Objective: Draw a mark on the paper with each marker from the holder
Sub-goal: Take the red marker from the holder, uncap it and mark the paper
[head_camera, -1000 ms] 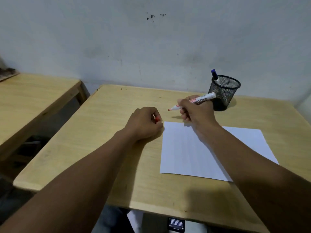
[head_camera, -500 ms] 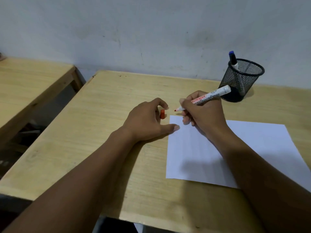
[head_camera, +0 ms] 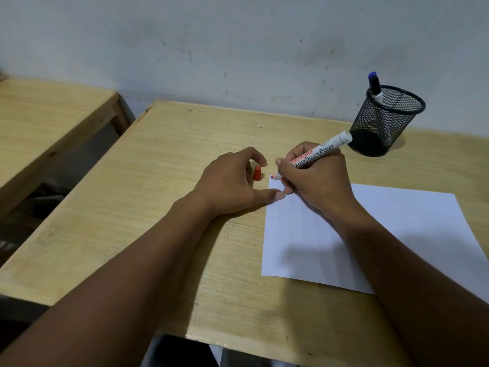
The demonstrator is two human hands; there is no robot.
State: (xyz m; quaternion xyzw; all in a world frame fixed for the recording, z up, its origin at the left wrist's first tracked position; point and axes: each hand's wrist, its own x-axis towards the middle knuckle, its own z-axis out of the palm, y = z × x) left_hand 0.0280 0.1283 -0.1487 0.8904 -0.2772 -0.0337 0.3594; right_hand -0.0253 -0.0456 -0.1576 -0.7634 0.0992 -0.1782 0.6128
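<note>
My right hand [head_camera: 317,181] grips an uncapped red board marker [head_camera: 321,153], white-bodied, with its red tip touching the far left corner of the white paper [head_camera: 370,234]. My left hand [head_camera: 232,184] rests on the desk just left of the paper, thumb on the paper's edge, fingers curled around the red cap [head_camera: 257,173], which stands on the desk. A black mesh holder [head_camera: 383,123] stands at the back right with a blue-capped marker [head_camera: 375,86] sticking out of it.
The wooden desk [head_camera: 132,207] ends against a grey wall at the back. A second wooden desk [head_camera: 39,123] stands to the left across a narrow gap. The near desk edge runs below my forearms.
The marker tip has come down from above the desk onto the paper's corner. My left hand has loosened, so the red cap now shows standing on the desk. The camera has tilted down.
</note>
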